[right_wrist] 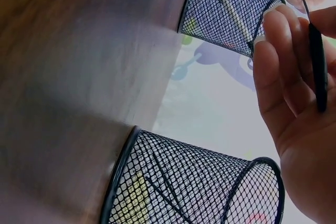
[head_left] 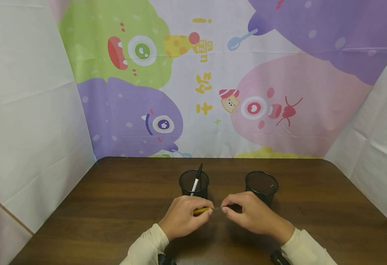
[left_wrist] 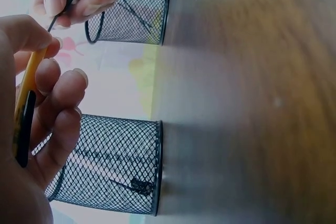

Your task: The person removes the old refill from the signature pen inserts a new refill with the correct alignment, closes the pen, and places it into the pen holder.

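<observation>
In the head view my left hand (head_left: 184,216) pinches a yellow pen-like barrel (head_left: 200,211) between thumb and fingers. The left wrist view shows a black section (left_wrist: 24,129) on the barrel's lower part, lying along the palm. Opposite, my right hand (head_left: 258,215) pinches a slim, tapered black piece (right_wrist: 317,66) by thumb and fingertips. A thin rod (head_left: 217,208) spans the short gap between the two hands, lining up with both pieces. Whether the rod is seated inside the yellow barrel I cannot tell. Both hands are raised over the brown table (head_left: 130,206).
Behind the left hand stands a black mesh pen cup (head_left: 202,194) with a white, black-capped marker (head_left: 195,183) leaning in it. A second mesh cup (head_left: 268,198), behind the right hand, has thin dark sticks (right_wrist: 168,192) inside. A cartoon-printed cloth (head_left: 210,136) hangs past the table's far edge.
</observation>
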Action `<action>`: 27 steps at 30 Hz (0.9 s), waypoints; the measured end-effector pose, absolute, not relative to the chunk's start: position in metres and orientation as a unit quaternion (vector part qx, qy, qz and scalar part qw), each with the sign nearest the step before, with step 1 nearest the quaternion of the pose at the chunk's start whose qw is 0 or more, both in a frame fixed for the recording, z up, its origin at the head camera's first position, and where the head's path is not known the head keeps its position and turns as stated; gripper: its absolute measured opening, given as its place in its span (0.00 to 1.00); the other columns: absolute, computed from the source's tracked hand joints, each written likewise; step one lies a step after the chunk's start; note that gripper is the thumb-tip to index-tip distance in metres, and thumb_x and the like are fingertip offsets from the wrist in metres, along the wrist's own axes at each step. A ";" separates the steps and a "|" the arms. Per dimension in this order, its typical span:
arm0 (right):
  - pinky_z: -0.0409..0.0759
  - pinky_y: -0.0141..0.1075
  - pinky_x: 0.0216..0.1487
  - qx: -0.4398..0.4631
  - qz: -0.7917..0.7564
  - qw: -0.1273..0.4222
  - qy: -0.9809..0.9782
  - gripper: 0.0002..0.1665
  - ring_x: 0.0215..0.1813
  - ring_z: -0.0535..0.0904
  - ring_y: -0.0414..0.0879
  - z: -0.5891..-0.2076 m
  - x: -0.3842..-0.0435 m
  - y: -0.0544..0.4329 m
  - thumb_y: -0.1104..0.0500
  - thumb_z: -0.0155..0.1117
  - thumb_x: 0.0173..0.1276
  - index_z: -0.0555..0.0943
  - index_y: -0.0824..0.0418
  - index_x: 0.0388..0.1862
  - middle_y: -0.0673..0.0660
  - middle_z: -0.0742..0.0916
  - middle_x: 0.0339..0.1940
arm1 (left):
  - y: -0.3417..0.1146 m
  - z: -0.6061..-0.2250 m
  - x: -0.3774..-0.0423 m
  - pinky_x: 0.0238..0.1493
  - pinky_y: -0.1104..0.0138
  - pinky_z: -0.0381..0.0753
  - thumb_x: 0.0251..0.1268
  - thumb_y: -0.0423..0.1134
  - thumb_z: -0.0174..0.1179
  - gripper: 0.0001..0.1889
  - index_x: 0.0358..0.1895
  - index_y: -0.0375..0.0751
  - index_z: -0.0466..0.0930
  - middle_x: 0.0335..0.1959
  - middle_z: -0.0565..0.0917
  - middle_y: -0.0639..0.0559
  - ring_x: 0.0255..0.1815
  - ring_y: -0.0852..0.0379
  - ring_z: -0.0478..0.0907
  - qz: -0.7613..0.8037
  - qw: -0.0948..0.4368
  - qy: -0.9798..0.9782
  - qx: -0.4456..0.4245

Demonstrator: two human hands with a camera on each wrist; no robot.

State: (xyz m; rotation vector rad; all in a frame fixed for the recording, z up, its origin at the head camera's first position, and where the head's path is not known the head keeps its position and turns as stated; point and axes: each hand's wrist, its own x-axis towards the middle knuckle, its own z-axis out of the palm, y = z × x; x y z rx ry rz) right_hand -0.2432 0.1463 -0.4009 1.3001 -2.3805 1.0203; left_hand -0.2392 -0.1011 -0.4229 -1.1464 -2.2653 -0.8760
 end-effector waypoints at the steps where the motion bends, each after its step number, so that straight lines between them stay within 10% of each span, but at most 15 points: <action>1: 0.82 0.37 0.37 0.446 0.354 0.122 -0.813 0.05 0.36 0.81 0.33 -0.401 -0.243 0.146 0.61 0.66 0.70 0.85 0.49 0.39 0.43 0.88 0.36 | -0.101 -0.423 -0.239 0.28 0.78 0.70 0.64 0.38 0.64 0.04 0.39 0.50 0.88 0.33 0.85 0.67 0.26 0.73 0.71 -0.318 0.227 -0.821 -0.416; 27: 0.82 0.33 0.33 0.433 0.429 0.091 -0.787 0.06 0.32 0.83 0.36 -0.402 -0.246 0.153 0.65 0.71 0.66 0.87 0.53 0.37 0.45 0.89 0.32 | -0.103 -0.420 -0.239 0.29 0.76 0.71 0.65 0.38 0.64 0.05 0.39 0.53 0.87 0.32 0.83 0.68 0.27 0.73 0.72 -0.329 0.230 -0.817 -0.414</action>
